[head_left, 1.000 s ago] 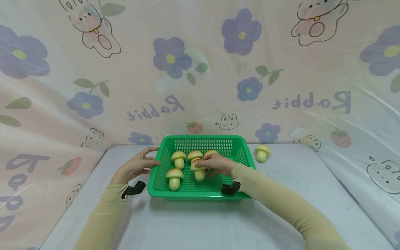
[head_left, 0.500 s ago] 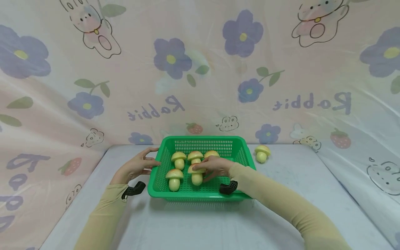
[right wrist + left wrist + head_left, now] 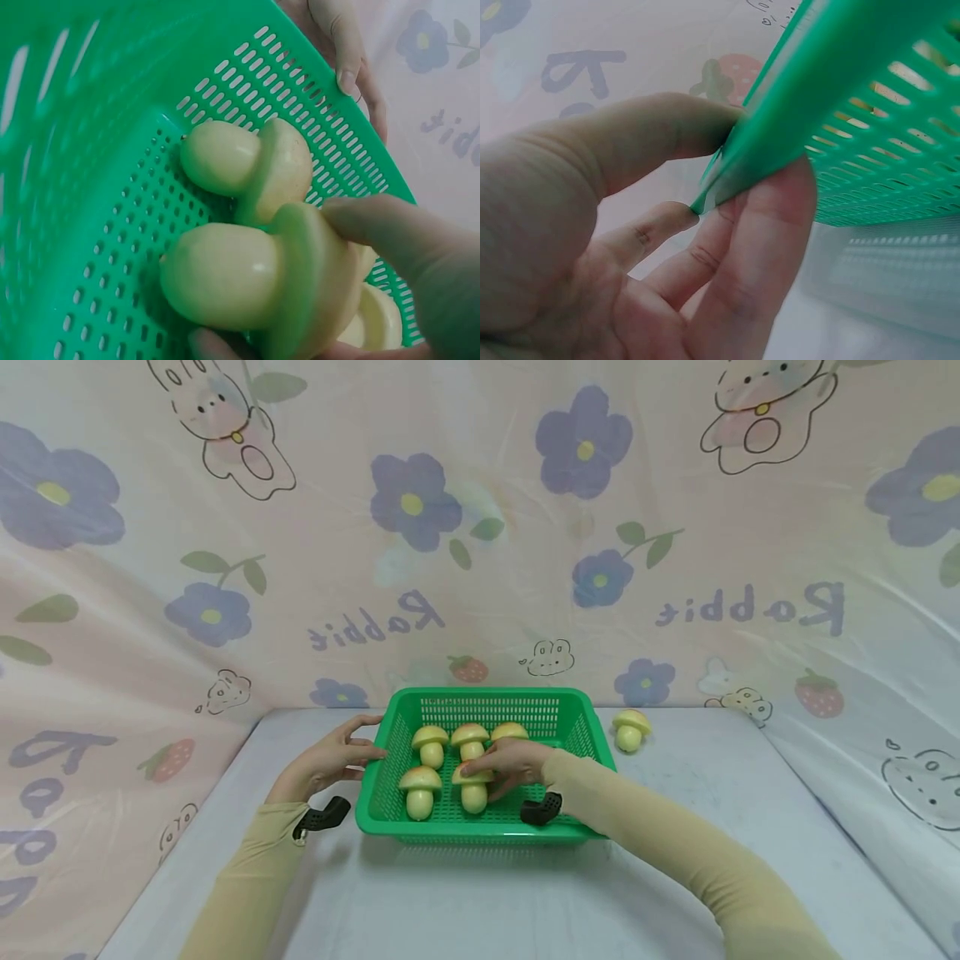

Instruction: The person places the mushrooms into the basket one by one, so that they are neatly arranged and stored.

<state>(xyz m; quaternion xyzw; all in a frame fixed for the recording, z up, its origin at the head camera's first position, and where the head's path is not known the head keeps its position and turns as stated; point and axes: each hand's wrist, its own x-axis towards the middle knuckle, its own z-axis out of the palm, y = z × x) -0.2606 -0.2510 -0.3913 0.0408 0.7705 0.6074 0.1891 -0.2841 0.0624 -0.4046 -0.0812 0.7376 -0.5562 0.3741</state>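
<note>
A green plastic basket (image 3: 480, 829) with slotted walls stands on the table. My left hand (image 3: 330, 762) pinches its left rim, thumb above and fingers beneath, as the left wrist view shows. Inside the basket my right hand (image 3: 517, 762) grips a toy mushroom (image 3: 225, 277) by its pale yellow cap, stem toward me. Left of it lies another mushroom (image 3: 421, 802) at the front. Behind them are three more in a back row: a left mushroom (image 3: 431, 752), a middle mushroom (image 3: 470, 739) and a right mushroom (image 3: 510, 732), partly hidden by my right hand.
One more mushroom (image 3: 631, 728) lies on the white table (image 3: 705, 793), to the right of the basket near the back edge. A printed cloth (image 3: 480, 527) hangs behind and at both sides. Black camera mounts sit at both wrists.
My right hand has moved toward me and slightly left with the mushroom, which now sits lower at the front, beside the front-left one. The left hand stays on the rim.
</note>
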